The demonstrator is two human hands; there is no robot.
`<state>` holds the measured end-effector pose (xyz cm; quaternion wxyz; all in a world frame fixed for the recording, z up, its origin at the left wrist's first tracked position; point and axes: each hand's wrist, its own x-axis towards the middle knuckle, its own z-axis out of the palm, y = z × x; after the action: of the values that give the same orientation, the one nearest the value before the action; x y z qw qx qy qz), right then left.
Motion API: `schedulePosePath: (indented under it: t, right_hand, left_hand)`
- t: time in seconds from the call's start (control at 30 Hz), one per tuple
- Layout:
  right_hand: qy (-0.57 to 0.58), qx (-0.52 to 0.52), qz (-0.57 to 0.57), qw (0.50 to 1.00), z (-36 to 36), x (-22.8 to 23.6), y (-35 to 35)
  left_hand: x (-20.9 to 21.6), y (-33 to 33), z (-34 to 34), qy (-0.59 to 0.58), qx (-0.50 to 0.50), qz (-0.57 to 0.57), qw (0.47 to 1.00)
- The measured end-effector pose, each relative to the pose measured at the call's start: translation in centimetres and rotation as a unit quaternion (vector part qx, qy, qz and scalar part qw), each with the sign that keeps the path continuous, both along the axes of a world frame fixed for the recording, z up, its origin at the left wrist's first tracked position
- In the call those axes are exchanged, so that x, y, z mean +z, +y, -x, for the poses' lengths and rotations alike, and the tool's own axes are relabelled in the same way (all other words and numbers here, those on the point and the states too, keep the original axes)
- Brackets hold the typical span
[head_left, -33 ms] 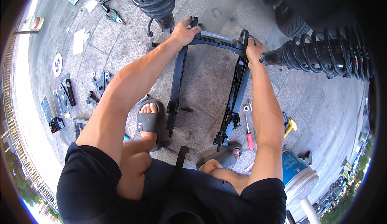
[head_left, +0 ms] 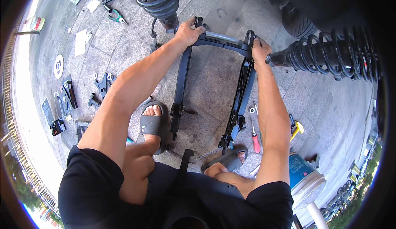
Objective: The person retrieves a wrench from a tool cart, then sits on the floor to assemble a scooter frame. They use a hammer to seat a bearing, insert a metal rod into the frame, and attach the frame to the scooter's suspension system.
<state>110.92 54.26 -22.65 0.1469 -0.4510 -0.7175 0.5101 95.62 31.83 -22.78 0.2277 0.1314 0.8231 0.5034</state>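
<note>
A black U-shaped metal frame [head_left: 222, 45] stretches between my two hands, its long side arms reaching back toward my feet. My left hand [head_left: 189, 32] is closed round its far left corner. At the far right corner, my right hand [head_left: 260, 52] grips the frame, its fingers partly hidden behind the bracket. Just beyond my left hand is a black coil-spring shock absorber [head_left: 153, 0]. A second shock absorber [head_left: 330, 53] points in from the right, its end close to my right wrist.
Green-handled pliers [head_left: 118, 17], metal brackets [head_left: 101, 84] and packaged parts [head_left: 68, 95] lie on the paving at left. A red-handled screwdriver [head_left: 256, 143], a yellow-handled tool [head_left: 296, 131] and a blue-and-white bucket [head_left: 303, 173] are at right. My sandalled feet flank the frame's near ends. A tyre [head_left: 300, 22] is at far right.
</note>
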Motion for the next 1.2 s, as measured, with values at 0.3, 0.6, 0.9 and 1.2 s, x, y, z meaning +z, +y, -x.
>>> schedulePosePath:
  t: [0.3, 0.6, 0.9, 1.2]
  right_hand:
    - [0.072, -0.009, 0.175, 0.982, 0.1, -1.5, 2.3]
    - [0.060, -0.006, 0.121, 0.991, 0.2, -1.9, 2.5]
    - [0.102, -0.027, 0.144, 0.984, 0.3, -1.2, 2.0]
    - [0.010, -0.048, -0.038, 0.998, -2.6, -6.0, 5.9]
  left_hand:
    - [2.6, 0.6, -1.3, 0.011, 0.029, 0.119, 0.992]
    - [1.4, 0.0, -1.0, -0.007, 0.041, 0.059, 0.997]
    - [2.5, -0.3, 0.2, -0.226, 0.145, -0.137, 0.953]
    - [1.0, -0.2, 1.5, -0.188, 0.099, -0.129, 0.969]
